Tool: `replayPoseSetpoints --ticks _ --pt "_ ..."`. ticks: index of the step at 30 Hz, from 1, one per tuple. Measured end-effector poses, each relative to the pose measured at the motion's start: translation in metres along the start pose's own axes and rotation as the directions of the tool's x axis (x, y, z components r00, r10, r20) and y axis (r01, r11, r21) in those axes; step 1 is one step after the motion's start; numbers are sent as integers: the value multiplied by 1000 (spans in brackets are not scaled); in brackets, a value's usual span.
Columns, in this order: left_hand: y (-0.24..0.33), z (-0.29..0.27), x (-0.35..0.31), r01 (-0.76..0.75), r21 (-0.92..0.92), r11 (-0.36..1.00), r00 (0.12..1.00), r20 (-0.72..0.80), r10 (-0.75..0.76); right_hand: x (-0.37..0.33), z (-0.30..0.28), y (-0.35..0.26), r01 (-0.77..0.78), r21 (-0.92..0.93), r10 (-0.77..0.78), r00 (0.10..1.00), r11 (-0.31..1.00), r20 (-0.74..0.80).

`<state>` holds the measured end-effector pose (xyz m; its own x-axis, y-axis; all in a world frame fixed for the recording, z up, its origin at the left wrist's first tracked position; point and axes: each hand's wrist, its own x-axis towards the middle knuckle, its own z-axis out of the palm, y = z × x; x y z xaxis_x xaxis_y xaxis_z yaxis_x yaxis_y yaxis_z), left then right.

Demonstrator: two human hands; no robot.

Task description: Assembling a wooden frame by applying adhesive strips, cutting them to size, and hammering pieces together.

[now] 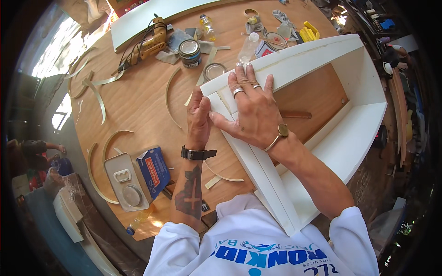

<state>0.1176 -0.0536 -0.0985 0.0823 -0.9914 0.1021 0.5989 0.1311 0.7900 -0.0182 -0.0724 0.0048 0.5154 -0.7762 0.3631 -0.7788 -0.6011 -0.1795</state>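
Observation:
A white open box frame [363,124] lies on the round wooden table [138,106] in front of me. My right hand [253,110] lies flat, fingers spread, on the frame's near white wall, pressing a thin pale strip against it. My left hand [199,117] is at the frame's outer corner edge, fingers pinched on the end of that strip beside my right thumb. A small wooden stick [297,114] lies inside the frame on the table top.
Curved thin veneer strips [99,99] lie across the table. A yellow power drill [149,43], a glue tin [189,53] with its lid [214,71], a blue box [154,171], a flat metal can [125,181], bottles and a white board [152,16] sit around.

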Motion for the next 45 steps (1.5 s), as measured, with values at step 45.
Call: replayPoseSetpoints --ticks 45 --pt "48 34 2 147 295 944 972 -222 -82 2 2 -6 -37 -33 36 999 999 -11"
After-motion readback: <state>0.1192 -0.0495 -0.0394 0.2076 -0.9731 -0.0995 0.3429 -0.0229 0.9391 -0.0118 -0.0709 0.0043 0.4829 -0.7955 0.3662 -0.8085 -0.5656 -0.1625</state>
